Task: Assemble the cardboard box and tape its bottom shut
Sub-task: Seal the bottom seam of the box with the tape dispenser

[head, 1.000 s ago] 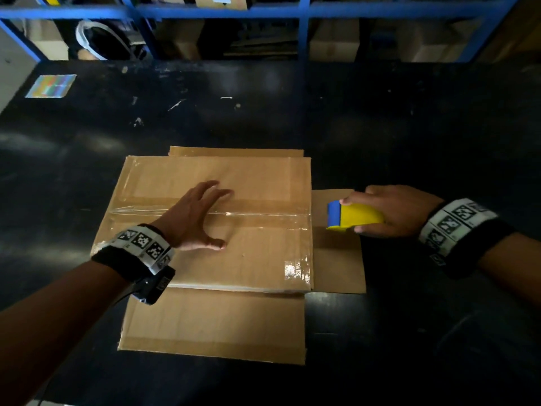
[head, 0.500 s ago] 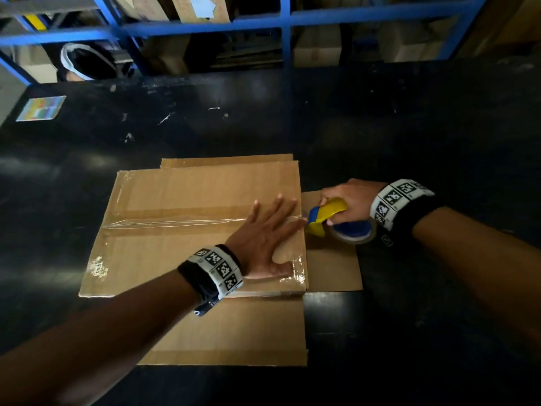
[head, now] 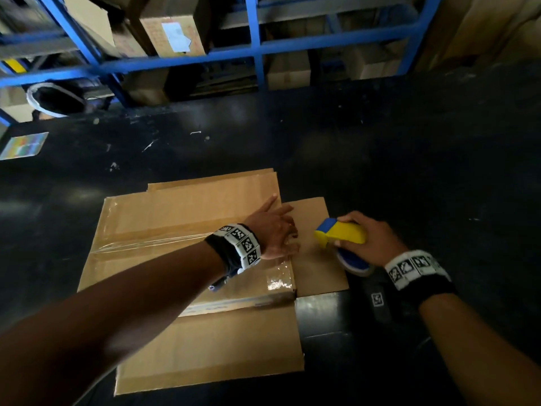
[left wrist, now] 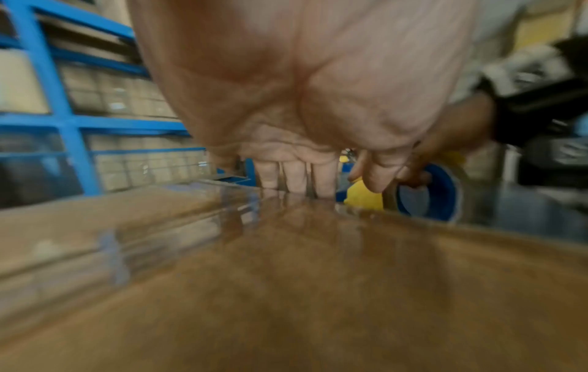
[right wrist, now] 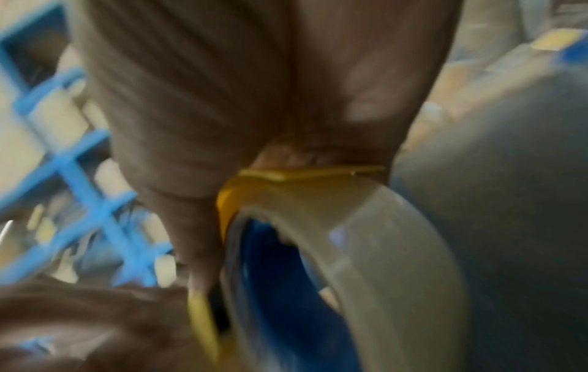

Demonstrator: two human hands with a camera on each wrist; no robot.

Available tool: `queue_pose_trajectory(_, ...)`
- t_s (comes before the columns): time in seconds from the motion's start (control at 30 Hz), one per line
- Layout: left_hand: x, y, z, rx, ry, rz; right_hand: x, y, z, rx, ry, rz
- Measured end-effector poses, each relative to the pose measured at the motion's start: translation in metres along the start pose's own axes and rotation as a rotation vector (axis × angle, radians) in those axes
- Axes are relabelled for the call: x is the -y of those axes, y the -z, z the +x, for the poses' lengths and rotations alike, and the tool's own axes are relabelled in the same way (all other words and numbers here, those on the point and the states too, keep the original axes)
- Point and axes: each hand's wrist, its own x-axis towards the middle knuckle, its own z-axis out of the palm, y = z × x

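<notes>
Setting: blue steel shelving stacked with cartons stands at 12 o'clock, beyond a dark, scuffed surface.
Cardboard box: the cardboard box lies at the centre of the surface, its bottom panel up; loose flaps spread toward 6 o'clock and 3 o'clock.
Tape strip: a clear tape strip runs along the centre seam from 9 o'clock toward 3 o'clock, with a glossy patch over the 3 o'clock edge.
Left hand: the left hand lies with straight fingers pressed flat on the box at the 3 o'clock end of the seam; this grip holds nothing.
Right hand: the right hand curls its grip round the tape dispenser, just off the box edge and over the 3 o'clock flap.
Risk 1: a poorly pressed tape end could lift or wrinkle, since the film is thin and clings to itself.
Risk 2: if the strip is not fully cut, drawing the dispenser away could peel it back off the edge; the cut itself cannot be seen.
Risk 3: the dispenser's cutting edge sits near the left fingertips.
Materials: matte brown corrugated board, flat and creased at folds; glossy transparent film; hard yellow and blue plastic housing; a round roll on a blue core.
</notes>
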Motion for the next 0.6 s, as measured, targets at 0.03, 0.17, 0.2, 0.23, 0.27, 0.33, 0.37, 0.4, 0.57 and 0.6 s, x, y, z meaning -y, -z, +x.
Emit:
queue_pose_trajectory(0.03,-0.002,0.002,-0.002,-0.058,0.015,-0.147,0.004,-0.003,-0.014,-0.083,0.017,0.086)
queue_pose_trajectory(0.17,-0.006,0.015,-0.017,-0.468,0.147,-0.982,0.034,-0.017,-0.067,-0.361,0.137,0.395)
queue_pose_trajectory(0.2,-0.007,0.020,-0.023,-0.519,0.175,-1.098,0.041,-0.021,-0.078,-0.406,0.163,0.442)
queue_pose_trajectory(0.23,-0.009,0.024,-0.028,-0.543,0.183,-1.190,0.049,-0.024,-0.088,-0.446,0.191,0.479)
queue_pose_trajectory(0.27,-0.011,0.028,-0.032,-0.551,0.177,-1.272,0.056,-0.028,-0.097,-0.481,0.215,0.504)
queue_pose_trajectory(0.33,-0.014,0.036,-0.043,-0.556,0.146,-1.395,0.071,-0.035,-0.113,-0.536,0.255,0.546)
queue_pose_trajectory(0.37,-0.016,0.039,-0.048,-0.548,0.128,-1.433,0.078,-0.039,-0.119,-0.559,0.272,0.567)
queue_pose_trajectory(0.4,-0.018,0.042,-0.054,-0.537,0.107,-1.461,0.084,-0.043,-0.125,-0.581,0.288,0.580)
queue_pose_trajectory(0.57,-0.024,0.042,-0.082,-0.509,0.023,-1.546,0.107,-0.061,-0.145,-0.638,0.329,0.559)
queue_pose_trajectory(0.6,-0.024,0.040,-0.086,-0.505,0.022,-1.567,0.111,-0.064,-0.148,-0.644,0.333,0.554)
